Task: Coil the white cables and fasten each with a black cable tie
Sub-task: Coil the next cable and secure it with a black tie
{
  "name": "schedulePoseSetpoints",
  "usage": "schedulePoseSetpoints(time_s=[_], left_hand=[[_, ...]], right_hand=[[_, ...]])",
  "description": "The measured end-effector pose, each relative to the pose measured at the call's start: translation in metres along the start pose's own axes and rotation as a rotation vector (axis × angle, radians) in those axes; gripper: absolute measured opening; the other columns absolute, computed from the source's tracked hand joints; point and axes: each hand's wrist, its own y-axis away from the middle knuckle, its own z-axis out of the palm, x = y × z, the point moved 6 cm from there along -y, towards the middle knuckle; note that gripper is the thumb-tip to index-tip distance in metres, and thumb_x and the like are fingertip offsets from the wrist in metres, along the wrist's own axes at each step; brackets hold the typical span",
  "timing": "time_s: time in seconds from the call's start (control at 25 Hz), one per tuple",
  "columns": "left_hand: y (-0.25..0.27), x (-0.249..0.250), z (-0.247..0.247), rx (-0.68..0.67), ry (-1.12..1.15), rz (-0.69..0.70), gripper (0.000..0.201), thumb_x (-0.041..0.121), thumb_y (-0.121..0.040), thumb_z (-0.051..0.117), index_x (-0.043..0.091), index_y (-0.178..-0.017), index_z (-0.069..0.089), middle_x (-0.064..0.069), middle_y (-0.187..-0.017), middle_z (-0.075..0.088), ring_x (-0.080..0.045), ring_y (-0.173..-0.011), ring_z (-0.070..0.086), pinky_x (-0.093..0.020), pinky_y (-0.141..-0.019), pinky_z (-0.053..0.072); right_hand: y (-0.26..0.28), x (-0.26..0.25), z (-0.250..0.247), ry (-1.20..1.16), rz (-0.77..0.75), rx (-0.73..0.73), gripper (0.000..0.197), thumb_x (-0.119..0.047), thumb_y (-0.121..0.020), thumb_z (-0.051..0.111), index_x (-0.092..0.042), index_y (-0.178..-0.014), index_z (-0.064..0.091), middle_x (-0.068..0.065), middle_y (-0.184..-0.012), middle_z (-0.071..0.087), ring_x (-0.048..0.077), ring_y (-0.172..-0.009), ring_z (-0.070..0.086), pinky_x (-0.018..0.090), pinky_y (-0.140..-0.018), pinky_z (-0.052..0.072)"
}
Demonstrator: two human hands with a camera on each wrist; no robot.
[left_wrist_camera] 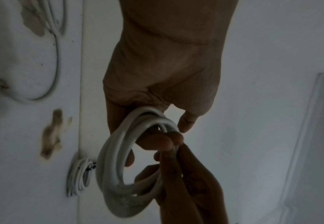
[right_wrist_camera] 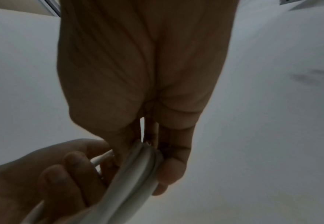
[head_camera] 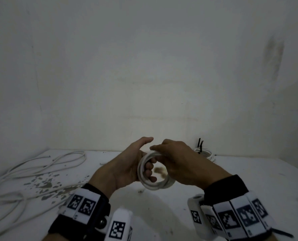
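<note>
Plainly the white cable coil (head_camera: 150, 173) is up in the air over the table (head_camera: 249, 180), left hand (head_camera: 127, 164) with fingers hooked through the loops, right hand (head_camera: 176, 159) pinching the turns at the top. It looks light but springy; probably best gripped where the turns bunch. Dim light hides the cable's end

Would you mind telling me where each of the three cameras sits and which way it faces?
Head: worn on the head, looking forward and down at the table and wall; shows both forearms, left hand and right hand gripping the cable coil.
Left wrist: looks along the left palm at the coil, with a tied coil beyond.
Right wrist: looks along the right palm pinching the coil.
All three share the coil and both hands.
</note>
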Motion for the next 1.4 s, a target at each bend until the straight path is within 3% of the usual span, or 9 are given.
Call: schedulePoseSetpoints(time_s=[0.16,0.28,0.48,0.6,0.84,0.96,1.12,1.28,1.4], left_hand=[[-0.001,-0.001,0.004,0.199,-0.339,0.126,0.062,0.073,-0.082,0.051,0.015,-0.062,0.052,0.004,-0.052,0.03,-0.012,-0.045,0.032,-0.027,-0.051,0.043],[-0.003,0.0,0.012,0.214,-0.216,0.223,0.055,0.065,-0.086,0.052,0.021,-0.053,0.053,0.006,-0.051,0.025,-0.01,-0.045,0.024,-0.023,-0.042,0.028],[-0.005,-0.014,0.023,0.098,-0.098,0.148,0.044,0.051,-0.094,0.055,0.014,-0.071,0.05,0.003,-0.055,0.026,-0.011,-0.048,0.018,-0.023,-0.044,0.021],[-0.004,-0.024,0.034,0.065,-0.08,0.122,0.038,0.043,-0.097,0.054,0.008,-0.082,0.052,0.0,-0.061,0.022,-0.013,-0.048,0.021,-0.025,-0.047,0.03],[-0.009,-0.036,0.063,0.153,-0.087,0.063,0.042,0.042,-0.097,0.052,0.014,-0.066,0.053,0.006,-0.05,0.031,-0.011,-0.044,0.029,-0.027,-0.053,0.04],[-0.016,-0.039,0.075,0.273,-0.125,0.132,0.033,0.03,-0.097,0.05,0.009,-0.073,0.058,0.008,-0.046,0.038,-0.01,-0.043,0.029,-0.024,-0.044,0.03],[-0.032,-0.051,0.09,0.269,-0.155,0.092,0.029,0.027,-0.096,0.051,0.009,-0.073,0.055,0.001,-0.059,0.04,-0.01,-0.044,0.029,-0.023,-0.041,0.029],[-0.052,-0.059,0.103,0.236,-0.184,0.07,0.034,0.029,-0.095,0.053,0.009,-0.068,0.05,0.001,-0.056,0.032,-0.013,-0.045,0.025,-0.023,-0.042,0.028],[-0.063,-0.068,0.116,0.212,-0.212,0.054,0.034,0.031,-0.095,0.054,0.007,-0.071,0.054,-0.001,-0.058,0.031,-0.015,-0.047,0.027,-0.025,-0.045,0.03]], right_hand=[[0.001,0.004,0.013,-0.068,-0.072,0.028,0.018,-0.016,-0.101,0.05,-0.019,-0.109,0.066,0.001,-0.098,0.062,0.013,-0.085,0.059,0.031,-0.076,0.051],[0.014,0.011,0.003,-0.377,-0.035,0.199,0.014,-0.024,-0.098,0.061,-0.02,-0.11,0.069,-0.006,-0.085,0.067,0.007,-0.069,0.061,0.016,-0.064,0.044],[0.038,0.031,0.004,-0.69,0.048,0.228,0.028,-0.029,-0.083,0.079,-0.019,-0.108,0.07,0.0,-0.095,0.074,0.023,-0.079,0.073,0.049,-0.074,0.06],[0.055,0.04,0.002,-0.697,0.084,0.316,0.02,-0.021,-0.085,0.077,-0.014,-0.102,0.071,0.002,-0.087,0.075,0.021,-0.073,0.072,0.05,-0.071,0.059],[0.079,0.063,0.004,-0.683,0.183,0.401,0.018,-0.019,-0.088,0.074,-0.013,-0.104,0.071,0.0,-0.088,0.075,0.018,-0.074,0.072,0.045,-0.072,0.059],[0.089,0.073,0.005,-0.821,0.297,0.289,0.022,-0.02,-0.087,0.076,-0.011,-0.106,0.069,0.004,-0.093,0.076,0.029,-0.083,0.072,0.04,-0.076,0.058],[0.115,0.111,-0.008,-0.751,0.527,0.109,0.027,-0.034,-0.094,0.066,-0.02,-0.117,0.067,0.003,-0.1,0.075,0.022,-0.09,0.072,0.035,-0.073,0.06],[0.161,0.162,-0.017,-0.283,0.746,-0.232,0.031,-0.042,-0.099,0.054,-0.018,-0.113,0.068,0.004,-0.095,0.071,0.017,-0.07,0.066,0.027,-0.06,0.056],[0.178,0.174,-0.004,0.026,0.736,-0.458,0.035,-0.049,-0.094,0.06,-0.02,-0.108,0.071,-0.007,-0.096,0.058,0.013,-0.08,0.058,0.026,-0.071,0.05]])
